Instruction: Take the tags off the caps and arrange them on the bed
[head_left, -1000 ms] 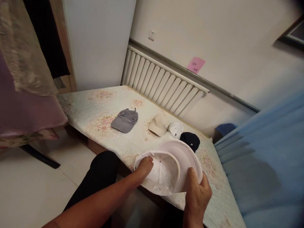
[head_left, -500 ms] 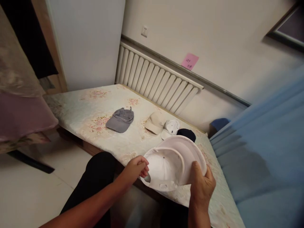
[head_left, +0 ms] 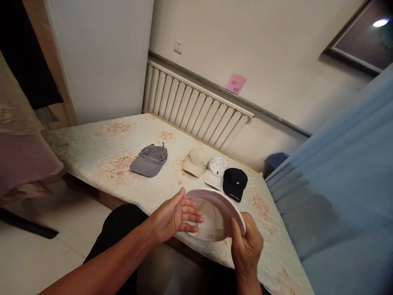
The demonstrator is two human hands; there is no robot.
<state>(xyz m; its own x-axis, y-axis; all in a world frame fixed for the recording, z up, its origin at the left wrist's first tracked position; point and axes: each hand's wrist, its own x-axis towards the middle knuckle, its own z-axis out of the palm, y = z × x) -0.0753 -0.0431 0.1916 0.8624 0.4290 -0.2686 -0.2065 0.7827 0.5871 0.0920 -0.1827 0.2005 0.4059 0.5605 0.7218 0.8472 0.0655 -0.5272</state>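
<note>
Home bedroom. Floral-covered bed (head_left: 101, 147) against a wall radiator (head_left: 196, 106), blue curtain (head_left: 344, 196) at right. Clothes (head_left: 21, 82) hang at left.

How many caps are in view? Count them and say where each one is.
5. The white cap is held in the right hand; on the bed lie a grey cap, beige cap, white cap and dark cap.
</note>
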